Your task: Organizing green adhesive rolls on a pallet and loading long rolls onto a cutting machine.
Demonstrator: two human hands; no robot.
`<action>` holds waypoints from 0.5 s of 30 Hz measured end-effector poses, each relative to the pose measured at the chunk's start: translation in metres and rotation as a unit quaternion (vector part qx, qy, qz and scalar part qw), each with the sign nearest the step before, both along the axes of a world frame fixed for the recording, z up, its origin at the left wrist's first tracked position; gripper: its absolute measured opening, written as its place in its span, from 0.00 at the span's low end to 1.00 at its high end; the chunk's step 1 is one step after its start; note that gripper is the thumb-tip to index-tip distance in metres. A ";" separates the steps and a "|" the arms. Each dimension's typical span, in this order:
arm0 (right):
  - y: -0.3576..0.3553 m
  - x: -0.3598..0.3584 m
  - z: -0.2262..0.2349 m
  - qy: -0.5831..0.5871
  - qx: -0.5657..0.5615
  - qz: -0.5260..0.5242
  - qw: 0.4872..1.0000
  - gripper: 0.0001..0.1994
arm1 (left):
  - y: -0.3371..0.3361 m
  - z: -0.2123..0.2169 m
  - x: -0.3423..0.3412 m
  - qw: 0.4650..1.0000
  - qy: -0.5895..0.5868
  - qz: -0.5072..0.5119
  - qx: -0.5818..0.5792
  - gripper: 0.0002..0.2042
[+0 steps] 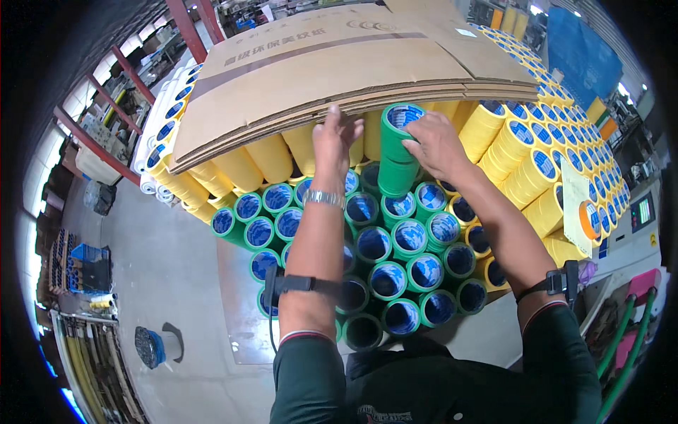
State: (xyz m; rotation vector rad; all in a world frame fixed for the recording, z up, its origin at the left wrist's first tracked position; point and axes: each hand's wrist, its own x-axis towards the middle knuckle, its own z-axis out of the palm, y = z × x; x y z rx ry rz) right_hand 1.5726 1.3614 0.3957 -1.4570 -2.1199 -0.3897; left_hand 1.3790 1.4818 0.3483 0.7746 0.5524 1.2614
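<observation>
My right hand [436, 145] grips a tall green tape roll stack [395, 152] near its upper end, tilted above the other green rolls. My left hand [333, 138] reaches up beside it, fingers touching the underside edge of the flat brown cardboard sheets [339, 63] that lie on top of the yellow rolls. Below both forearms stand several upright green rolls [395, 247] with blue cores, packed close together. Each forearm wears a black strap.
Yellow rolls [530, 162] are stacked high at the right and under the cardboard. White rolls [164, 120] line the left side. One orange roll [590, 219] sits at the right. Grey floor with a blue-topped roll [152, 346] lies at the lower left; green hoses at the lower right.
</observation>
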 end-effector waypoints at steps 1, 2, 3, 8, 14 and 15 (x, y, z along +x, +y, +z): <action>0.000 0.002 0.000 -0.002 -0.001 0.000 1.000 0.09 | 0.004 0.003 0.005 1.000 -0.002 0.000 -0.001 0.19; 0.001 0.003 0.000 0.000 0.006 0.005 1.000 0.09 | 0.008 0.005 0.008 1.000 -0.015 0.021 -0.001 0.18; 0.001 0.005 -0.001 0.004 0.011 0.006 1.000 0.09 | 0.009 0.009 0.012 0.999 -0.027 0.038 -0.002 0.17; -0.001 0.009 0.001 0.003 -0.002 0.008 1.000 0.08 | 0.010 0.023 0.018 0.997 -0.023 0.049 -0.055 0.17; -0.001 0.007 -0.002 0.005 0.003 0.008 1.000 0.08 | 0.009 0.023 0.022 0.993 -0.046 0.097 -0.050 0.15; -0.001 0.007 -0.002 0.005 -0.004 0.013 1.000 0.09 | 0.009 0.024 0.022 0.992 -0.071 0.092 -0.041 0.15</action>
